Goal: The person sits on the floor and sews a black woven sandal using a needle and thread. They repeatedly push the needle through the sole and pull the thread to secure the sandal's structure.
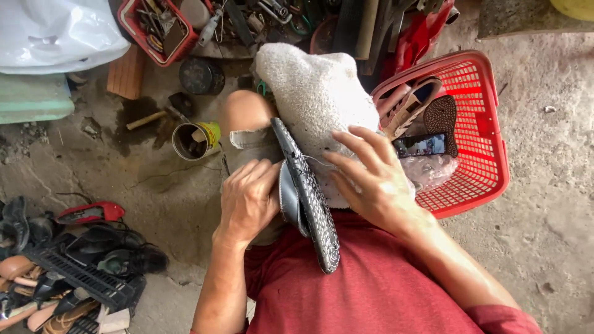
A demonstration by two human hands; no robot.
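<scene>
Sandal, textured dark sole on edge, clamped by left hand; right hand, fingers spread, perhaps pulling thread, over white towel; red basket beside.

You have one view only, from the camera on your head, looking almost straight down over your chest and lap to the concrete floor. It sits close to your left hand and right hand, mid-frame. The red basket is at right, the shoe pile lower left.
</scene>
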